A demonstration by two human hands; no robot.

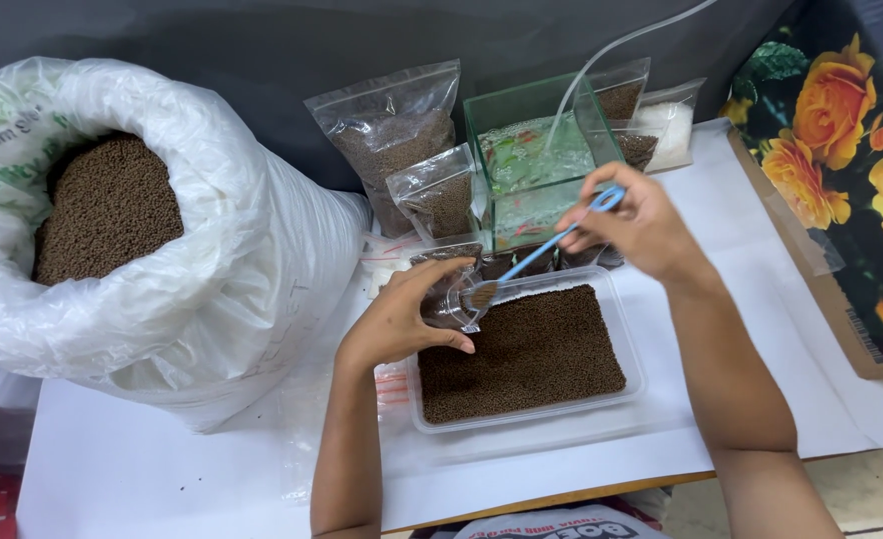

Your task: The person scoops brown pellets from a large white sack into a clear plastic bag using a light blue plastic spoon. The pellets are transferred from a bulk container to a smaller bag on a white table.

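My left hand (401, 314) holds a small clear plastic bag (449, 292) open by its mouth, just over the left end of a clear tray (633, 349) filled with brown pellets (521, 354). My right hand (631, 220) pinches the handle of a blue spoon (546, 250). The spoon's bowl carries pellets and sits at the mouth of the bag. Some pellets lie inside the bag.
A big white sack (212, 289) of the same brown pellets stands at the left. Several filled zip bags (396, 140) lean behind the tray beside a small green glass tank (536, 160) with a clear tube (621, 45). White paper (162, 469) covers the table; flowered cardboard (841, 180) lies at the right.
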